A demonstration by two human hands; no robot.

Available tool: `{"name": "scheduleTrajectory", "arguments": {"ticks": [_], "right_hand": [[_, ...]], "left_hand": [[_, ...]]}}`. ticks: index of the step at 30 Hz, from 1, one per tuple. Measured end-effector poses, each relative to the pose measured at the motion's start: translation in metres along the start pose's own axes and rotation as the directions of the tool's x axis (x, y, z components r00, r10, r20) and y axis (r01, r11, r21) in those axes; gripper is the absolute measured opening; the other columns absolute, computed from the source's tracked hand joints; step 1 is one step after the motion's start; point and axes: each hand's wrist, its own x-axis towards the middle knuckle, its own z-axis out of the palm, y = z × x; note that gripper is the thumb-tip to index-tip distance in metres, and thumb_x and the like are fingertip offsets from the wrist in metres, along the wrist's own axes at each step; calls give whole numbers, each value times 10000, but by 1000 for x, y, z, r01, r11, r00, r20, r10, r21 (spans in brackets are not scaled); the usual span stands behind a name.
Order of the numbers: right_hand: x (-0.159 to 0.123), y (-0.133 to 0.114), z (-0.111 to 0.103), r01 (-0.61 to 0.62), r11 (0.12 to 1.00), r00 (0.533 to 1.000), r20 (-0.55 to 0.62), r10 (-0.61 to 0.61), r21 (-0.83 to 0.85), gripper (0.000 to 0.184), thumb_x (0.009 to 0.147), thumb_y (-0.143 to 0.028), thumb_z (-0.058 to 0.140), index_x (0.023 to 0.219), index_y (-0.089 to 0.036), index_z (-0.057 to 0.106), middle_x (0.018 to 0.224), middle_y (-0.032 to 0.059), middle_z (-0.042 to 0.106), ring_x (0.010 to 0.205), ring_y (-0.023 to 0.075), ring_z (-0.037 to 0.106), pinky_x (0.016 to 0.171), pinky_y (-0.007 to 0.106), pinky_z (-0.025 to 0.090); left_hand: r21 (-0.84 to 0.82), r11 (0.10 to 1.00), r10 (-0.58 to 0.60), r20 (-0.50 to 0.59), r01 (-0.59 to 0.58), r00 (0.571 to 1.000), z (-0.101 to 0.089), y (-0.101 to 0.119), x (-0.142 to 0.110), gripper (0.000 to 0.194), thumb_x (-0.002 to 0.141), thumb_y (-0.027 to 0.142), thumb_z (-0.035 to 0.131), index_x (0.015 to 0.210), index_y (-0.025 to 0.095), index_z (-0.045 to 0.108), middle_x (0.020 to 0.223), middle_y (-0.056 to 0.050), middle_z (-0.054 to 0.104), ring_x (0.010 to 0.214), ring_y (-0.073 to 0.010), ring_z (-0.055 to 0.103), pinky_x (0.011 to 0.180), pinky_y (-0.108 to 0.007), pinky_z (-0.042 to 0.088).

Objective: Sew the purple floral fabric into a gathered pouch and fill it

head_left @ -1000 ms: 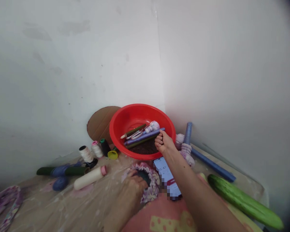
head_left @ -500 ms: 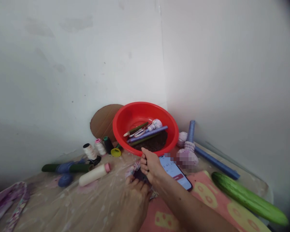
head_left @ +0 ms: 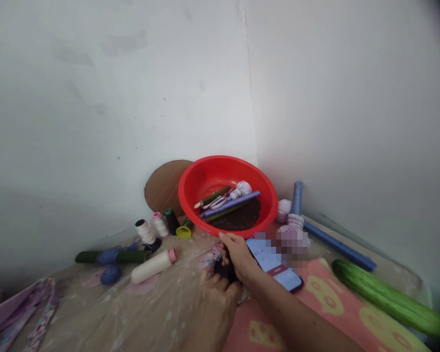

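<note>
A floral cloth (head_left: 209, 258) with a dark mass (head_left: 225, 268) in its middle lies low in front of the red basin. My left hand (head_left: 218, 298) is closed on the near edge of the cloth, its fingers bent. Just above it, on the far right side of the cloth, is my right hand (head_left: 240, 256). Its fingers are curled together near the basin's rim, and what they pinch is too small to make out. A phone (head_left: 275, 266) with a lit screen lies right beside my right wrist.
The red basin (head_left: 183, 195) holds purple-wrapped rods, scissors and a dark brown mass. Thread spools (head_left: 144, 231), a white bottle-shaped roll (head_left: 150, 268) and a blue yarn ball (head_left: 110, 275) lie left. Cloth-wrapped balls (head_left: 293, 235), a blue rod (head_left: 339, 247) and a cucumber (head_left: 388, 296) lie right.
My right hand's fingers have loosened from a tight fist and tipped forward over the cloth. More of the dark mass shows. The whole view has shifted slightly, so things sit farther right.
</note>
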Motion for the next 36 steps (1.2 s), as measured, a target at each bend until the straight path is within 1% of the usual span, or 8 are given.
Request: {"name": "scheduleTrajectory", "arguments": {"ticks": [5,11,17,21,24,26,31,36], "right_hand": [[-5,-7,-4,-13,997,997,75,19,-77,288,693,-348,491,496,-161,397,374,-85,360,288,37,323,331,168,263],[-5,-11,-13,-33,985,982,176,62,-167,252,680,-301,493,488,-160,411,379,-80,363,318,47,368,333,157,262],[-3,-6,-19,71,941,966,259,18,-331,235,688,-269,481,484,-166,428,377,-70,394,326,55,355,341,167,286],[-4,-8,-19,162,861,960,280,-25,-482,202,688,-242,469,505,-157,482,422,-45,459,393,71,416,402,174,317],[-5,-9,-19,276,783,947,299,-120,-558,164,662,-221,498,515,-151,522,481,-34,501,470,78,436,450,173,316],[-5,-7,-20,324,738,935,320,-153,-592,197,669,-235,496,493,-150,524,479,-31,502,481,82,430,450,177,300],[-2,4,-21,288,732,940,330,-91,-618,295,723,-317,462,490,-149,529,457,-15,513,442,85,436,424,183,289],[-2,7,-19,334,693,932,333,-142,-638,195,714,-250,468,557,-157,536,497,-20,514,476,88,449,443,176,298]], "left_hand": [[25,1000,-18,4,18,1000,-5,-2,-4,181,778,234,443,858,230,606,777,-55,679,675,-203,586,826,-476,324],[-3,999,-40,63,41,997,-18,4,1,126,744,231,494,765,205,616,776,-67,671,756,-217,582,833,-469,327],[17,1000,-29,123,27,992,-27,11,6,205,774,236,453,631,205,596,576,-27,607,650,-182,551,833,-465,326],[-6,1000,-25,146,26,989,-32,12,6,188,771,213,440,688,195,608,601,-40,617,675,-191,552,837,-473,328],[-26,999,-38,149,42,988,-35,11,6,160,752,215,460,741,188,617,644,-56,634,704,-211,555,830,-500,327],[-39,998,-37,141,43,989,-35,11,5,150,739,202,467,730,183,616,650,-56,637,698,-212,555,837,-515,319],[-57,998,-28,105,34,994,-33,9,5,172,741,168,448,712,181,617,638,-51,635,712,-206,560,854,-502,321],[-79,997,-17,67,22,998,-33,7,4,186,752,175,438,751,189,624,688,-60,648,747,-210,561,865,-498,318]]}}
